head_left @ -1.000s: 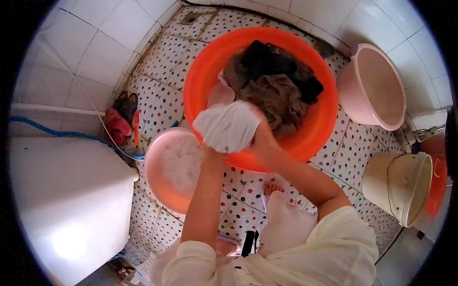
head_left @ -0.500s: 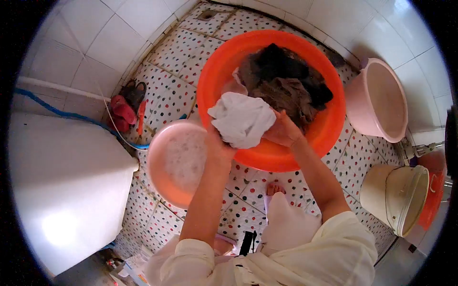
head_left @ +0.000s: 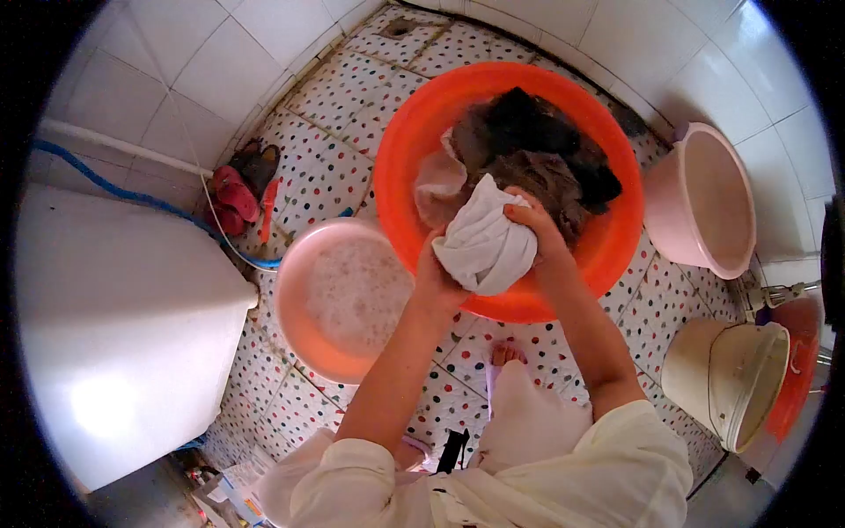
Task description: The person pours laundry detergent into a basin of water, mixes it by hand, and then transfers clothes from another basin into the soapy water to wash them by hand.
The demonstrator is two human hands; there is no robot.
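Between my hands is a bunched white cloth [head_left: 487, 239], held over the near part of a large orange basin [head_left: 394, 189]. My left hand [head_left: 437, 275] cups it from the left and below, its fingers partly hidden by the fabric. My right hand [head_left: 539, 227] grips the other side, with fingers curled over the top edge. Inside the basin lie a black cloth [head_left: 519, 119], a brown cloth [head_left: 537, 180] and a pale pink cloth [head_left: 440, 185]. To the left, a pink basin [head_left: 295, 326] holds foamy water [head_left: 356, 286].
A pink bucket [head_left: 695, 207], a cream bucket [head_left: 704, 370] and a red bucket [head_left: 801, 374] stand at the right. On the left are a white appliance [head_left: 123, 334], a blue hose [head_left: 132, 195] and red shoes [head_left: 236, 195]. Spotted tiles cover the floor [head_left: 339, 123].
The white cloth has been gathered into a tighter bundle and moved slightly right with both hands. My right fingers now curl over it. More of the pale pink cloth shows.
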